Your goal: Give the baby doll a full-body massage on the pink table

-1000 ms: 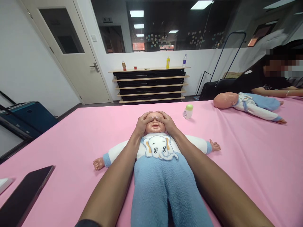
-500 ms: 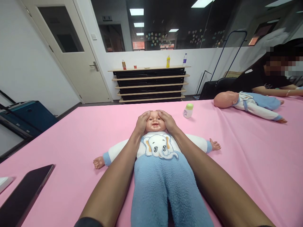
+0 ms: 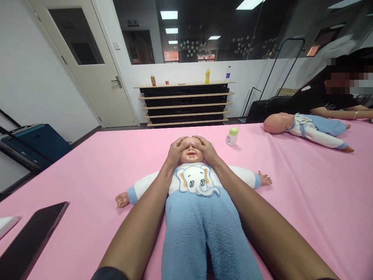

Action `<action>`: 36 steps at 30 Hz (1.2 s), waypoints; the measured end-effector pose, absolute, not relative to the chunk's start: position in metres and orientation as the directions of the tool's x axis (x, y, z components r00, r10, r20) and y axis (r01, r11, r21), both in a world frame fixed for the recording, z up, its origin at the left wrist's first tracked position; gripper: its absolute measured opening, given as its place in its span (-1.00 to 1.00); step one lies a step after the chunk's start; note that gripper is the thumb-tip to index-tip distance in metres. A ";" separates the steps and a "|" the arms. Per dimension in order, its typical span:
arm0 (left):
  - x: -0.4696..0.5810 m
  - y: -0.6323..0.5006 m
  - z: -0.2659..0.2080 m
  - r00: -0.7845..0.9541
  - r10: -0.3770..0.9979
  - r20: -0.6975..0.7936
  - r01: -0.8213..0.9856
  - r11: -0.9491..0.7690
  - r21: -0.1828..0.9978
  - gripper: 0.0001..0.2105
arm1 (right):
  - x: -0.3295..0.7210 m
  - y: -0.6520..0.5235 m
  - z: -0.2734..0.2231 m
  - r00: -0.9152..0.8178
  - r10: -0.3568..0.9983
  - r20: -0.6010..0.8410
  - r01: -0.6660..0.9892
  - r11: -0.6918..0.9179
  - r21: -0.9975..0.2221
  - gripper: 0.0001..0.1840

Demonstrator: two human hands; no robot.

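A baby doll point(image 3: 190, 155) lies face up on the pink-covered table point(image 3: 101, 163), its arms spread wide. Blue fleece trousers and a white top with an elephant patch dress it. My left hand point(image 3: 175, 151) cups the head on the left side, its thumb lying over one eye. From the right side my right hand point(image 3: 208, 151) holds the head the same way, its thumb over the other eye. Both eyes are hidden under the thumbs; the mouth shows. My fingertips rest near the top of the forehead.
A white bottle with a green cap point(image 3: 232, 137) stands beyond the doll. At right lies a second doll point(image 3: 305, 126), near a person in black point(image 3: 314, 93). A dark phone point(image 3: 33, 237) lies at left. Bottles stand on the back shelf point(image 3: 186, 84).
Both thumbs have moved inward from the sides of the doll's forehead and now cover its eyes. The rest of my hands still cups the head in the same place.
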State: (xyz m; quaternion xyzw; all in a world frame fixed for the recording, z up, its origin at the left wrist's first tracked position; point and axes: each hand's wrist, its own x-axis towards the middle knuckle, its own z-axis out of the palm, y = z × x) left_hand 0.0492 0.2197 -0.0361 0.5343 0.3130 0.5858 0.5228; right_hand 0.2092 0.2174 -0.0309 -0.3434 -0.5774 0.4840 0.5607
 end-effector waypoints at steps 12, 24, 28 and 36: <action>0.049 0.231 -0.043 0.047 0.948 0.316 -0.280 -0.291 0.915 -0.60 | 0.207 0.222 -0.031 -0.101 0.947 0.305 -0.188 0.283 -0.941 -0.53; 0.049 0.217 -0.031 0.075 0.956 0.283 -0.253 -0.257 0.933 -0.53 | 0.207 0.214 -0.026 -0.078 0.954 0.291 -0.176 0.274 -0.946 -0.45; 0.049 0.215 -0.029 0.061 0.957 0.283 -0.248 -0.260 0.933 -0.50 | 0.209 0.212 -0.026 -0.118 0.946 0.303 -0.142 0.285 -0.948 -0.36; 0.050 0.222 -0.035 0.075 0.951 0.300 -0.269 -0.270 0.925 -0.57 | 0.207 0.221 -0.030 -0.115 0.949 0.294 -0.182 0.271 -0.945 -0.44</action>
